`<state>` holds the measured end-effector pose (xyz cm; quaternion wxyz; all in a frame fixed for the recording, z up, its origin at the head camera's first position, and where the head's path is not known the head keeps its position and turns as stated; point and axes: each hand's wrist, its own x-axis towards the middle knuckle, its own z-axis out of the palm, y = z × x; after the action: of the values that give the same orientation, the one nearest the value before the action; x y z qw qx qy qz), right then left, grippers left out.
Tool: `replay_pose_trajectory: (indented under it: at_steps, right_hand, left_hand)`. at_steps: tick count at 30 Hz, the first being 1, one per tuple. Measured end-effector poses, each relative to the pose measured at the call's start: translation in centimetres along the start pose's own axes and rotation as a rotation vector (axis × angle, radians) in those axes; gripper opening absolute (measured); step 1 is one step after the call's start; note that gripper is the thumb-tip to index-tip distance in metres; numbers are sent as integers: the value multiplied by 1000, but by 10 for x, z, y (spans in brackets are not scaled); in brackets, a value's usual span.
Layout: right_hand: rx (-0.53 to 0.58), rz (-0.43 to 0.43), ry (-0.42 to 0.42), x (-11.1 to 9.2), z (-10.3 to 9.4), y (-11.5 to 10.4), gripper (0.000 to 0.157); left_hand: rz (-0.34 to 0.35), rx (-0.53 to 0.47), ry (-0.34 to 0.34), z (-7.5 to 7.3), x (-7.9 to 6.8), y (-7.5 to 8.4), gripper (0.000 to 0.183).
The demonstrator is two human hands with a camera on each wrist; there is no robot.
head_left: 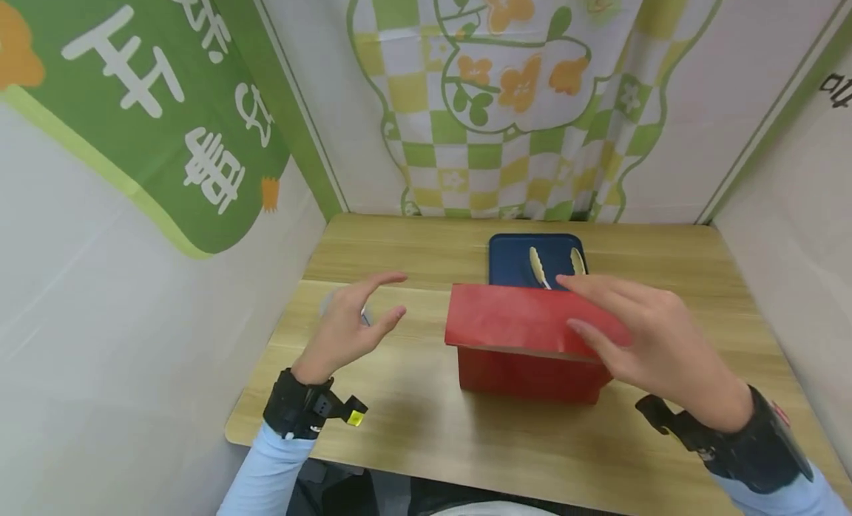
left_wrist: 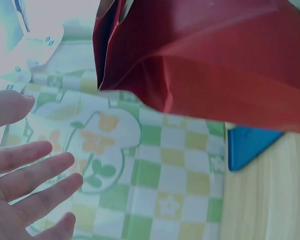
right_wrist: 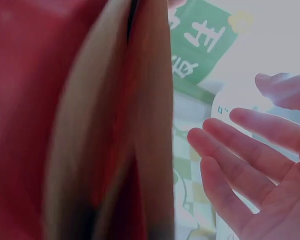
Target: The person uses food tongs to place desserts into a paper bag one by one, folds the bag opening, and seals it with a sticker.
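A red paper bag (head_left: 526, 375) stands on the table with its top folded over, the flap (head_left: 506, 316) facing up. My left hand (head_left: 342, 327) hovers to the left of the bag, thumb and fingers spread apart with nothing between them. My right hand (head_left: 652, 331) is at the bag's right end and covers part of the flap in the head view. In the right wrist view, the fingers (right_wrist: 240, 160) look extended and hold nothing, with the bag's side (right_wrist: 155, 125) apart from them. The left wrist view shows the bag (left_wrist: 215, 75) beyond the left hand's reach.
Behind the bag lies a dark blue tray (head_left: 509, 257) bearing metal tongs (head_left: 536, 266), partly hidden by the bag and right hand. A small pale object (head_left: 326, 303) sits mostly behind the left hand. A checkered curtain (head_left: 452, 161) hangs at the table's (head_left: 399, 427) back edge.
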<state>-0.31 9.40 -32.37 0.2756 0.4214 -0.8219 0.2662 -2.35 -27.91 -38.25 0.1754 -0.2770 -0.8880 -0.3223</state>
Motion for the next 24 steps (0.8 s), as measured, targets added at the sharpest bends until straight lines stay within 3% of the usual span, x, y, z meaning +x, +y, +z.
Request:
replay_pose_trajectory:
  at_steps: [2, 6, 9, 17, 24]
  right_hand:
    - [10, 3, -11, 1, 3, -6, 42]
    - [36, 49, -60, 1, 15, -17, 56]
    - [73, 49, -77, 0, 30, -25, 46]
    - [179, 2, -141, 26, 82, -55, 40]
    - [316, -5, -189, 56, 136, -91, 44]
  left_hand:
    - [-18, 22, 9, -7, -7, -3, 45]
    - [-75, 28, 33, -17, -26, -8, 44]
    - [-105, 26, 48, -21, -41, -13, 44]
    - [-154, 97, 60, -41, -69, -30, 48]
    - [-254, 149, 45, -57, -101, -43, 50]
